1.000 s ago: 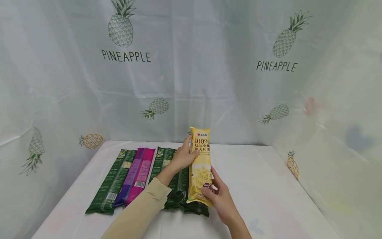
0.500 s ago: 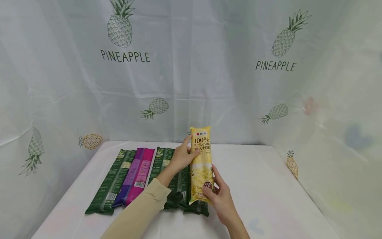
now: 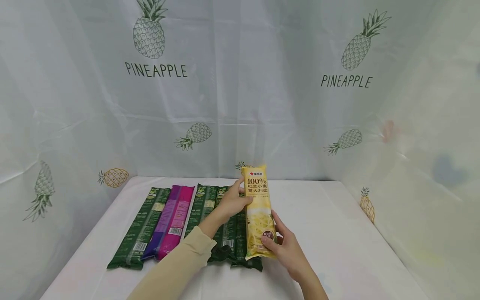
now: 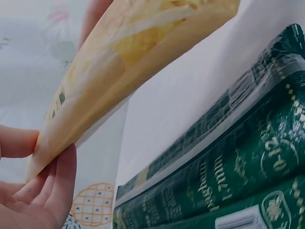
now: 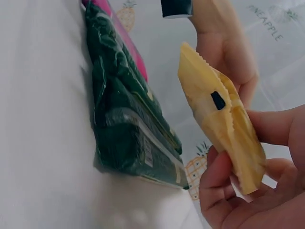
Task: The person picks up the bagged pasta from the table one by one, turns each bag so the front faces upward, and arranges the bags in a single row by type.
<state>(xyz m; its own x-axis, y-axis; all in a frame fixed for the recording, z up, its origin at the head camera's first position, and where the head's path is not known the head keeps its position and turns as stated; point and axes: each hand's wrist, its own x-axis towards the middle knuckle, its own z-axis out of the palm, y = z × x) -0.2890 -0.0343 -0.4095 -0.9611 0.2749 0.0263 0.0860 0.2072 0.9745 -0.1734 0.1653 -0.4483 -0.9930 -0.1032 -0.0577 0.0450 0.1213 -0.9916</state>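
Both hands hold a yellow pasta packet [image 3: 258,216], its printed front turned up toward the head camera. My left hand [image 3: 234,203] grips its upper left edge, thumb on the front and fingers behind. The lower right side is pinched by my right hand [image 3: 286,248], thumb over the round dark label. In the left wrist view the packet [image 4: 119,62] is above the table, apart from the green packets [image 4: 224,162]. From the right wrist, the crimped bottom end of the packet [image 5: 219,114] shows between thumb and fingers.
Several dark green pasta packets lie side by side under the left forearm, one green packet [image 3: 136,233] at the far left. Beside that one lies a purple and pink packet [image 3: 176,216]. A white table [image 3: 330,233] backs onto a pineapple-print curtain [image 3: 285,104].
Both hands and the yellow packet have shifted slightly right and a little down. More of the green packets now shows to the left of the yellow one. The green and pink packets stay put.
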